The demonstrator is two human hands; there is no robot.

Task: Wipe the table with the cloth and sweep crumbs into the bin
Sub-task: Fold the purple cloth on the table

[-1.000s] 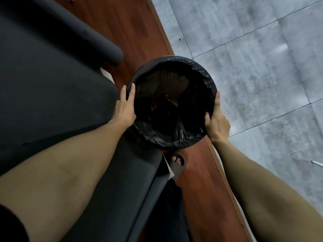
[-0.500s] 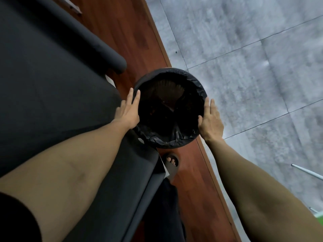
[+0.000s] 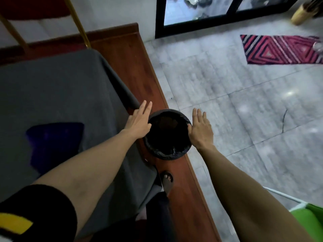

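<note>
A round bin (image 3: 167,155) lined with a black bag stands on the red-brown wooden floor strip beside the table. My left hand (image 3: 139,122) lies at the bin's left rim with straight fingers. My right hand (image 3: 201,129) lies at the right rim, fingers straight, thumb at the bag's edge. Whether either hand touches the bin is hard to tell. The table (image 3: 61,95) on the left is covered in grey fabric. A dark blue cloth (image 3: 54,138) lies flat on it, left of my left forearm.
Grey marble tiles (image 3: 244,105) spread to the right. A red patterned mat (image 3: 281,52) lies far right, before a black-framed glass door (image 3: 201,14). My sandalled foot (image 3: 167,180) stands just behind the bin. A green object (image 3: 311,217) sits at the lower right. Gold chair legs (image 3: 78,23) rise behind the table.
The bin has gone down, from held up near the camera to standing on the wooden floor. Both hands have straightened and loosened at its rim. The view has lifted to show the room.
</note>
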